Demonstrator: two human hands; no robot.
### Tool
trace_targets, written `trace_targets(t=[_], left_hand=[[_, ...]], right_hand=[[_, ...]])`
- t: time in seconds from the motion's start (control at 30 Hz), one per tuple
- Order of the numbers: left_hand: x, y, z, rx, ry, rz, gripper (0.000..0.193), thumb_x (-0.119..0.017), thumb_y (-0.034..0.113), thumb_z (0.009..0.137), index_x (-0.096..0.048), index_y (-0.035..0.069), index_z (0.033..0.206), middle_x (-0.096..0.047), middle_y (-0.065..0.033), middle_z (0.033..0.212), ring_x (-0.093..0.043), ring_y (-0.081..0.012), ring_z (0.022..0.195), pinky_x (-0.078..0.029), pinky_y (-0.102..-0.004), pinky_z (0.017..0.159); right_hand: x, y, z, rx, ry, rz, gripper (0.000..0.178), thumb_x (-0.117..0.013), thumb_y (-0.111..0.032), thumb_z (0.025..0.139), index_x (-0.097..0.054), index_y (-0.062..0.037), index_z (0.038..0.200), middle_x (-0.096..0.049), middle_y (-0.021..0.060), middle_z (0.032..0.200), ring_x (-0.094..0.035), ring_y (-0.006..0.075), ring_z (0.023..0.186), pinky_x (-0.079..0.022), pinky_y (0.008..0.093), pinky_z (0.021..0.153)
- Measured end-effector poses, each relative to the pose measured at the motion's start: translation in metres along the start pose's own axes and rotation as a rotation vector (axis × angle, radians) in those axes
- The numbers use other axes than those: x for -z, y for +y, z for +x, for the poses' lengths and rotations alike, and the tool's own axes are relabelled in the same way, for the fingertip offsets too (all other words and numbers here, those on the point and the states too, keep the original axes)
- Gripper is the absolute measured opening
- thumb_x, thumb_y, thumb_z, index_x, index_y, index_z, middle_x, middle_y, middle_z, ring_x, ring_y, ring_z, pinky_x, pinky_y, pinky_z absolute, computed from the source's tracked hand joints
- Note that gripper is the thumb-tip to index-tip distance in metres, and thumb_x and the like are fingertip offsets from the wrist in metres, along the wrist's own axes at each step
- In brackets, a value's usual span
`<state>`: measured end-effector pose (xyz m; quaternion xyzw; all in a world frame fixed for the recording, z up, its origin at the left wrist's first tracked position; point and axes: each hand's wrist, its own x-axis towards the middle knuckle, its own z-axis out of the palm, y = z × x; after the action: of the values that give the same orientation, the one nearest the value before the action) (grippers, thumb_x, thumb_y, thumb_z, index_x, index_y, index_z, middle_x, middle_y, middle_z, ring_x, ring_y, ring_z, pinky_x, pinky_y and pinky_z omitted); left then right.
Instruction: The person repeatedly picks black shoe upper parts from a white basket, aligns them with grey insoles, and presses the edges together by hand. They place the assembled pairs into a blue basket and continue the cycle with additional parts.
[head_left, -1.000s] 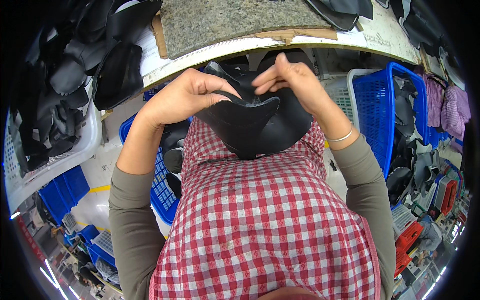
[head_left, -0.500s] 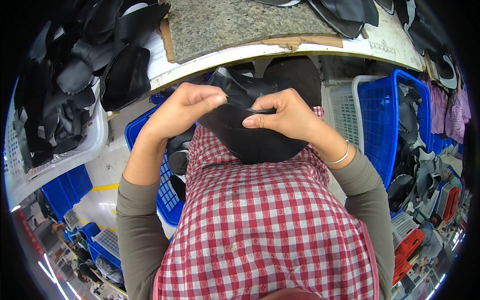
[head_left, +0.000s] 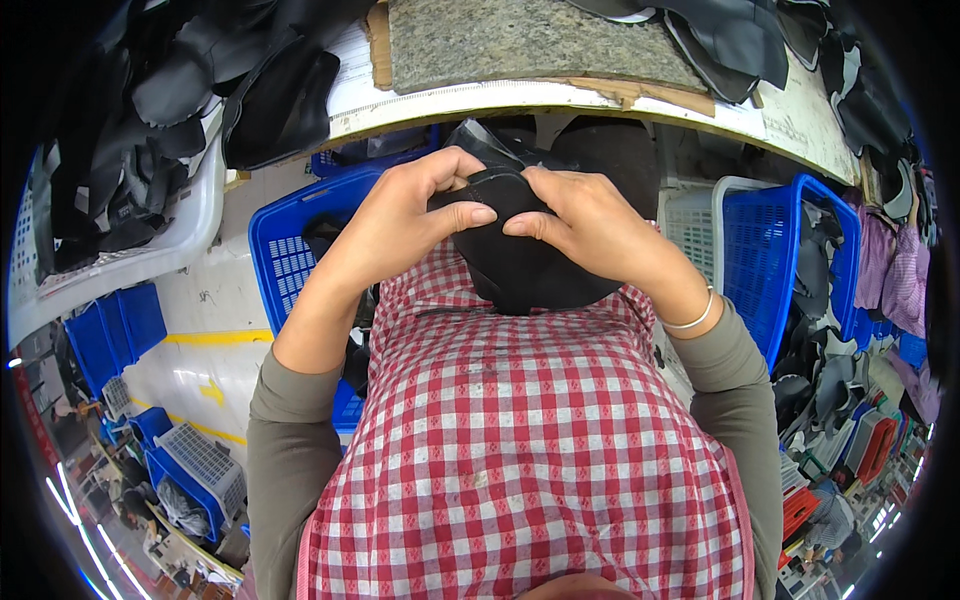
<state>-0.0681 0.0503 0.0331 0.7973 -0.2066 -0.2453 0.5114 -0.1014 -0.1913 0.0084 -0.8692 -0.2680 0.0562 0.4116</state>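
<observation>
A black shoe upper (head_left: 535, 262), soft and stitched along its top edge, is held over my lap against the red-and-white checked apron. My left hand (head_left: 430, 205) pinches its upper edge on the left, thumb on the near face and fingers behind. On the right, my right hand (head_left: 580, 215) grips the same edge, with the thumb on the near face. Between the two hands the edge bends into a raised curve. Both hands' fingers are partly hidden behind the material.
Ahead is a workbench with a stone slab (head_left: 540, 45) and black leather pieces (head_left: 725, 40). A white basket (head_left: 205, 205) full of black pieces stands at left. Blue crates stand beside my left arm (head_left: 290, 265) and at right (head_left: 755, 265).
My left hand has moved right along the upper's edge, closer to my right hand, and its thumb now lies on the near face. The edge between them is bent more. The view has shifted slightly.
</observation>
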Motion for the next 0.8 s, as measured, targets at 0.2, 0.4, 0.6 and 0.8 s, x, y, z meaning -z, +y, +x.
trace_targets(t=[0.2, 0.4, 0.6, 0.8], left_hand=[[-0.004, -0.002, 0.0, 0.003, 0.023, 0.014, 0.022, -0.08, 0.01, 0.091, -0.069, 0.0, 0.107, -0.072, -0.0064, 0.094, -0.066, -0.0122, 0.087, -0.054, -0.0299, 0.077], [-0.013, 0.001, 0.0, 0.037, 0.078, -0.037, 0.017, -0.081, 0.008, 0.09, -0.071, 0.0, 0.101, -0.071, -0.0034, 0.085, -0.063, -0.0096, 0.079, -0.053, -0.028, 0.072], [-0.005, -0.001, 0.007, 0.011, -0.056, -0.179, 0.014, -0.082, 0.006, 0.089, -0.072, -0.002, 0.095, -0.071, -0.0007, 0.081, -0.06, -0.0049, 0.076, -0.051, -0.0243, 0.069], [-0.019, -0.006, 0.008, 0.097, 0.052, -0.188, 0.014, -0.082, 0.006, 0.089, -0.07, -0.002, 0.091, -0.069, 0.0002, 0.077, -0.062, -0.0068, 0.073, -0.049, -0.0251, 0.065]], right_hand=[[0.0, 0.001, -0.003, 0.057, 0.008, -0.012, 0.038, -0.075, -0.033, 0.093, -0.058, 0.0005, 0.095, -0.067, 0.0206, 0.085, -0.068, 0.0413, 0.081, -0.053, 0.0472, 0.07], [0.001, -0.004, -0.007, -0.02, 0.021, 0.01, 0.035, -0.074, -0.032, 0.095, -0.06, 0.0, 0.093, -0.067, 0.019, 0.082, -0.067, 0.0406, 0.08, -0.052, 0.0469, 0.068], [0.002, 0.001, -0.012, 0.017, -0.005, 0.028, 0.032, -0.073, -0.031, 0.096, -0.061, -0.0016, 0.094, -0.067, 0.0179, 0.079, -0.067, 0.0389, 0.077, -0.051, 0.0471, 0.066], [-0.002, 0.001, -0.015, -0.061, 0.018, -0.019, 0.032, -0.075, -0.032, 0.094, -0.063, -0.0025, 0.093, -0.066, 0.0163, 0.076, -0.067, 0.0375, 0.073, -0.051, 0.0465, 0.065]])
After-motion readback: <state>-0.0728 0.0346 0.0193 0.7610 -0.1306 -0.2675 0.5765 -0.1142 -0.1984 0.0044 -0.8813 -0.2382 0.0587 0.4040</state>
